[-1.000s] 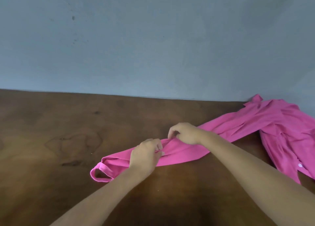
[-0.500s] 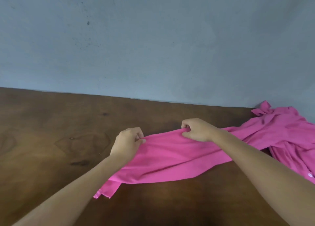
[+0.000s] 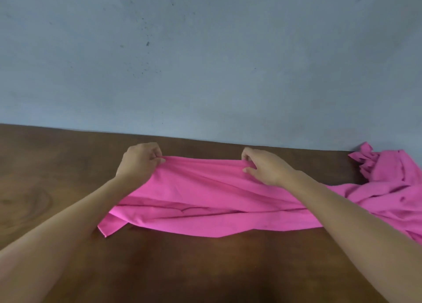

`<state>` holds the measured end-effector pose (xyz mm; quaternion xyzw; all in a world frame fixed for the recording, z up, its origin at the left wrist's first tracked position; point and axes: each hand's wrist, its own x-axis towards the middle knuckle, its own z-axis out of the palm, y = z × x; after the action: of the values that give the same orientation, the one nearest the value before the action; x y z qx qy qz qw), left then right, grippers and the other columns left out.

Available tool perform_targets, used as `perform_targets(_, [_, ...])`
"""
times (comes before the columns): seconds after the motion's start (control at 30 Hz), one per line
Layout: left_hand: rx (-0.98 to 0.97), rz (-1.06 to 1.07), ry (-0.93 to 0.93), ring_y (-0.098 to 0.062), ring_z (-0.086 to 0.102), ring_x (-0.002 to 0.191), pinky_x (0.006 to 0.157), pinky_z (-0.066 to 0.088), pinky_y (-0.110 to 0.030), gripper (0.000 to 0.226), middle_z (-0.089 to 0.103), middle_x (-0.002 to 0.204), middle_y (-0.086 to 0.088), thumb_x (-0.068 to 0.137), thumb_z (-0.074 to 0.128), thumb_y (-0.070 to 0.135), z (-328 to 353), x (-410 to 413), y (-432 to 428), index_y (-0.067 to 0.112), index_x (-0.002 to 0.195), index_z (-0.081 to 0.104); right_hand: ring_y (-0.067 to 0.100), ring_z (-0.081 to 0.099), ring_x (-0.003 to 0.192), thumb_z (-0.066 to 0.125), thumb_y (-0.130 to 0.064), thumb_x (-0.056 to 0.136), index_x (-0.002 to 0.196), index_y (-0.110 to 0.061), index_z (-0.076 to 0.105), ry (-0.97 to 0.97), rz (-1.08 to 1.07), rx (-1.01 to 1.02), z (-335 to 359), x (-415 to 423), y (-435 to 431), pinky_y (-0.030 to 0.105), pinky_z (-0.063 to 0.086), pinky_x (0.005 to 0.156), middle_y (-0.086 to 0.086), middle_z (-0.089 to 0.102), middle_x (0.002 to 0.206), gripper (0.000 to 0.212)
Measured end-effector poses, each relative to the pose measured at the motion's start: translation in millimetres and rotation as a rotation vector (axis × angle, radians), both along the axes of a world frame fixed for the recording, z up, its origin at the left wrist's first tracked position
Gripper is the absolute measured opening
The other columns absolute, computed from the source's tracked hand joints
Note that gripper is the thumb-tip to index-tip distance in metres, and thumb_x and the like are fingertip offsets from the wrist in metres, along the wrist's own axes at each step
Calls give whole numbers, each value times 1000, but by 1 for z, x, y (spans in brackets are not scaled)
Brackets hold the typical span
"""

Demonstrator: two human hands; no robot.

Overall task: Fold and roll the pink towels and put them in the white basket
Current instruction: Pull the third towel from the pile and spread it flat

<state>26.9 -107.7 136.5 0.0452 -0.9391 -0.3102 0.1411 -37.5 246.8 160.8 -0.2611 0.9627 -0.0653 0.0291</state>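
Note:
A pink towel (image 3: 205, 200) lies spread across the middle of the brown wooden table (image 3: 57, 188). My left hand (image 3: 139, 161) pinches its far edge at the left end. My right hand (image 3: 265, 168) pinches the same far edge further right, and the edge is stretched between them. The towel's right part runs under my right forearm into a crumpled heap of pink cloth (image 3: 392, 177) at the table's right side. No white basket is in view.
A grey-blue wall (image 3: 205, 62) stands right behind the table's far edge. Bare wood lies to the left of the towel and in front of it.
My hands have moved apart and away from me, pulling the bunched towel open into a wide flat band. The towel now covers more of the table's middle.

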Motion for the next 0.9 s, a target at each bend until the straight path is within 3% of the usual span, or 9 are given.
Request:
perform_targets(0.17, [-58, 40, 67, -24, 63, 76, 71, 51, -38, 17, 68, 74, 1, 84, 80, 16, 7, -9, -78, 20, 77, 66, 22, 57, 85, 69, -30, 92, 98, -23, 50, 229, -47, -4, 3, 15, -46, 37, 46, 70, -4, 57, 99, 21])
perform_targets(0.3, [-69, 60, 112, -26, 64, 79, 73, 52, -40, 10, 70, 78, -3, 85, 79, 13, 3, -9, -140, 14, 82, 70, 25, 57, 66, 80, -17, 81, 88, -16, 57, 481, 28, -79, -17, 50, -91, 32, 40, 57, -1, 57, 83, 24])
perform_targets(0.37, [-62, 46, 106, -26, 63, 79, 73, 51, -39, 9, 70, 80, -3, 86, 78, 10, -5, -8, -164, 13, 83, 70, 23, 57, 63, 81, -15, 81, 87, -16, 61, 522, 68, -100, -34, 73, -116, 34, 45, 57, 0, 58, 81, 21])
perform_targets(0.5, [-35, -43, 42, -19, 64, 76, 74, 52, -37, 14, 69, 78, 4, 85, 77, 6, -37, 5, -199, 17, 82, 70, 17, 62, 73, 70, -28, 90, 86, -19, 67, 445, 53, -117, -81, 116, -150, 33, 53, 65, -3, 64, 84, 11])
perform_targets(0.6, [-14, -140, -27, -11, 66, 78, 76, 54, -34, 15, 70, 81, 7, 85, 77, 5, -66, 17, -214, 18, 83, 70, 15, 65, 76, 46, -33, 101, 92, -20, 70, 326, -21, -87, -109, 137, -158, 30, 55, 63, -4, 66, 90, 29])
perform_targets(0.67, [21, -186, -70, -6, 66, 80, 74, 51, -23, 15, 70, 83, 9, 86, 78, 7, -84, 23, -223, 20, 84, 70, 16, 67, 82, 53, -25, 101, 102, -19, 70, 269, -104, -99, -113, 140, -159, 29, 55, 63, -3, 68, 98, 18])
perform_targets(0.77, [68, -248, -90, -4, 68, 80, 75, 51, -21, 13, 71, 84, 11, 86, 78, 11, -104, 29, -231, 22, 86, 71, 16, 60, 110, 60, -22, 100, 123, -19, 65, 108, -209, -122, -109, 130, -158, 32, 53, 88, -3, 64, 122, 24])
perform_targets(0.83, [76, -271, -75, -5, 67, 81, 74, 50, -21, 11, 71, 85, 11, 86, 78, 13, -109, 30, -233, 22, 85, 71, 13, 51, 120, 61, -26, 99, 126, -22, 63, -7, -209, -113, -102, 122, -159, 32, 46, 101, -7, 60, 128, 28])
perform_targets(0.9, [80, -292, -55, -5, 67, 82, 75, 49, -21, 10, 70, 86, 8, 86, 79, 13, -112, 30, -234, 21, 86, 72, 11, 49, 122, 64, -31, 97, 123, -24, 63, -92, -179, -37, -95, 115, -159, 31, 42, 104, -9, 58, 128, 27])
